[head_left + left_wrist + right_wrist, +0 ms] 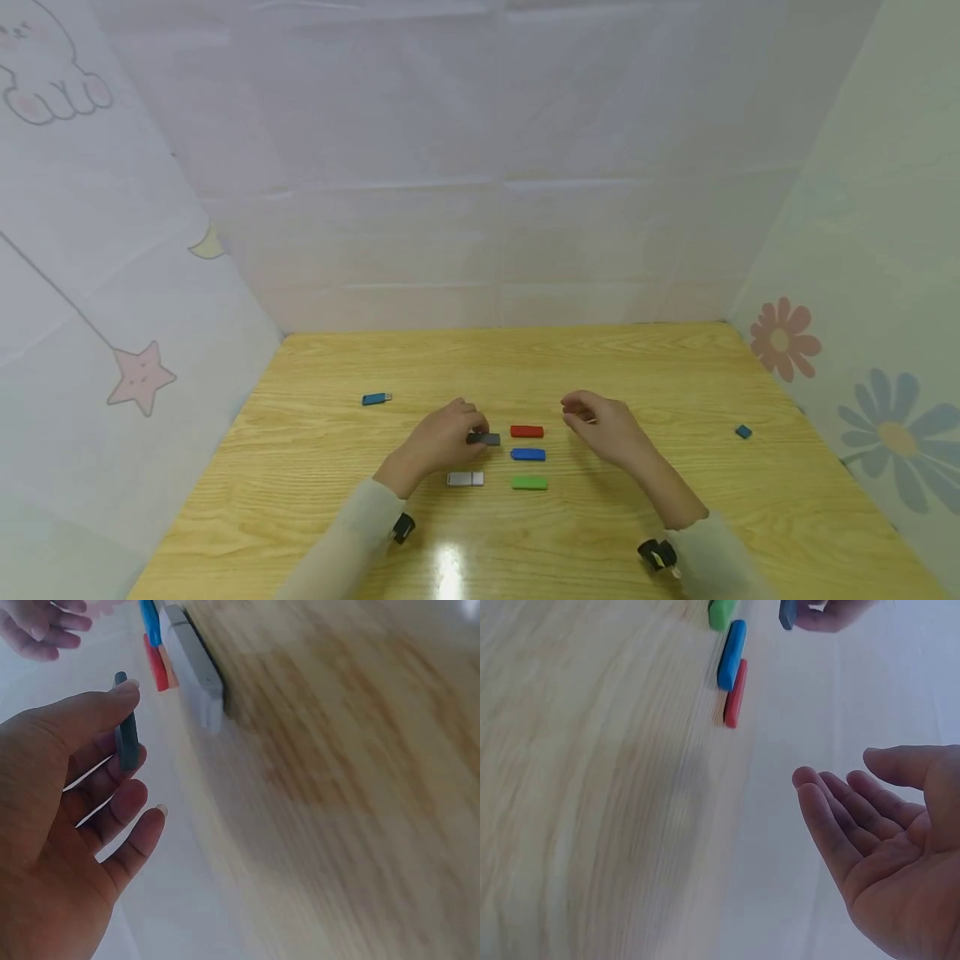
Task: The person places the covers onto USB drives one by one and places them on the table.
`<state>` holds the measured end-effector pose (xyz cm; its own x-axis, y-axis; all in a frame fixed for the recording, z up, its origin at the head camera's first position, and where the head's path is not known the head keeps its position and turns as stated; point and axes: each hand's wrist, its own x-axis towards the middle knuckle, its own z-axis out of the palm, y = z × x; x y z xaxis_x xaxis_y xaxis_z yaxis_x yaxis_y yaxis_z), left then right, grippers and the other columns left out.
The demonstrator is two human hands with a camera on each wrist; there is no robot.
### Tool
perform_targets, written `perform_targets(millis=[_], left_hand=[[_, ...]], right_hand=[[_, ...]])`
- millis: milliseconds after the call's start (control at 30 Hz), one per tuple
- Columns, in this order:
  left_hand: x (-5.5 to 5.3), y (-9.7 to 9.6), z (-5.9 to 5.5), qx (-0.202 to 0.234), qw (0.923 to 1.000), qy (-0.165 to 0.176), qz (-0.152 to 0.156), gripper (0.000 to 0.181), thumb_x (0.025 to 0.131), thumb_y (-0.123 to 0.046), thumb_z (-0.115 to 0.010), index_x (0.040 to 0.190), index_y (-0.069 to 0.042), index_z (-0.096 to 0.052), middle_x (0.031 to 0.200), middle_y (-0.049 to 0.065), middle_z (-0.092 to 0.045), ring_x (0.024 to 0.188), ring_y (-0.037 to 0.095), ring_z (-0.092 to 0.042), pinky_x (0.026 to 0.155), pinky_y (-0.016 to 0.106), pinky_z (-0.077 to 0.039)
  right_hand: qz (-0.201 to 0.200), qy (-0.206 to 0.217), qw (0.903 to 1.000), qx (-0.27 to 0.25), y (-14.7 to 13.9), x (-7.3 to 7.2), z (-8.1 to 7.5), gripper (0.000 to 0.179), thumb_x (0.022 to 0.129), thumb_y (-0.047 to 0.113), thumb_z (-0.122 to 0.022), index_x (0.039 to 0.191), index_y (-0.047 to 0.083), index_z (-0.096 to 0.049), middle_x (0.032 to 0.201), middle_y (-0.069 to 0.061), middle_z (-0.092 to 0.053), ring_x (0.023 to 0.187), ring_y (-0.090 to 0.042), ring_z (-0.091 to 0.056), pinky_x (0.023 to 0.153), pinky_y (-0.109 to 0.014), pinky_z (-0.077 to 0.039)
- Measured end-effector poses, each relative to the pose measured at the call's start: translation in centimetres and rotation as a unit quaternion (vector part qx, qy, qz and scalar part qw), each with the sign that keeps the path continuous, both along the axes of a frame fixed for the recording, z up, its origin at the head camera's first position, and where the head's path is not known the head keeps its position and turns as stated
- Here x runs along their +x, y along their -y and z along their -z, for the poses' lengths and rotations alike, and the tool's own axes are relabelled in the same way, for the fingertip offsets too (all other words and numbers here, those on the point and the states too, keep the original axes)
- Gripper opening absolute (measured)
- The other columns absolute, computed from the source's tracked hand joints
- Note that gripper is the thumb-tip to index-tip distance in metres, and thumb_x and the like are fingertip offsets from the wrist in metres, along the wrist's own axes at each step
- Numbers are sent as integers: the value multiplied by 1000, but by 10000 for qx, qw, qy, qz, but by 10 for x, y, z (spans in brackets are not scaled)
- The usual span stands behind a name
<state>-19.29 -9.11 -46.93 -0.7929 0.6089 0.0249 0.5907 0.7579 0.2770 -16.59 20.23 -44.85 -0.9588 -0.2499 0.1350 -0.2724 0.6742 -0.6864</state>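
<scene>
My left hand (448, 437) pinches a dark grey USB stick (127, 729) between thumb and fingers, just above the table. To its right a red USB stick (527, 432), a blue USB stick (528, 455) and a green USB stick (529, 482) lie in a column. A silver USB stick (465, 479) rests below the left hand. My right hand (606, 425) hovers to the right of the red stick, fingers loosely bent, and the right wrist view shows nothing in its palm.
On the wooden table (315, 517), a teal USB stick (375, 399) with its metal plug bared lies at the back left. A small teal cap (743, 432) sits far to the right. Sheet-covered walls (495, 250) border the table at the back and sides.
</scene>
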Motion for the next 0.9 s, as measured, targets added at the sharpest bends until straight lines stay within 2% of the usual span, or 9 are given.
perform_targets(millis=[333,567,800,900], left_hand=[[0,13,15,-2,9985,550,-23,20,92,-34,-77,106,-21,-76,97,-12,-62,85,3,-52,77,23,-51],[-4,19,22,97,9984,558,14,20,91,-35,-77,106,-22,-77,98,-16,-64,90,2,-55,81,25,-52],[-5,21,21,179,9984,528,71,22,89,-36,-79,106,-22,-78,99,-15,-66,92,3,-57,84,26,-52],[-7,26,17,173,9981,585,-48,23,92,-36,-76,109,-21,-78,104,-12,-68,98,7,-60,87,28,-54]], right_hand=[[182,20,9995,266,-37,6,2,25,101,13,-63,122,1,-66,108,-10,-73,99,-30,-70,84,-47,-58],[353,13,9983,453,-64,10,3,27,101,14,-63,124,0,-65,110,-13,-72,100,-35,-69,82,-50,-58],[579,60,9948,837,-103,9,9,33,103,19,-61,127,-3,-62,111,-18,-71,103,-41,-67,82,-54,-57],[641,159,9929,992,-122,8,11,34,103,18,-61,127,-6,-61,112,-22,-70,104,-45,-66,81,-55,-57]])
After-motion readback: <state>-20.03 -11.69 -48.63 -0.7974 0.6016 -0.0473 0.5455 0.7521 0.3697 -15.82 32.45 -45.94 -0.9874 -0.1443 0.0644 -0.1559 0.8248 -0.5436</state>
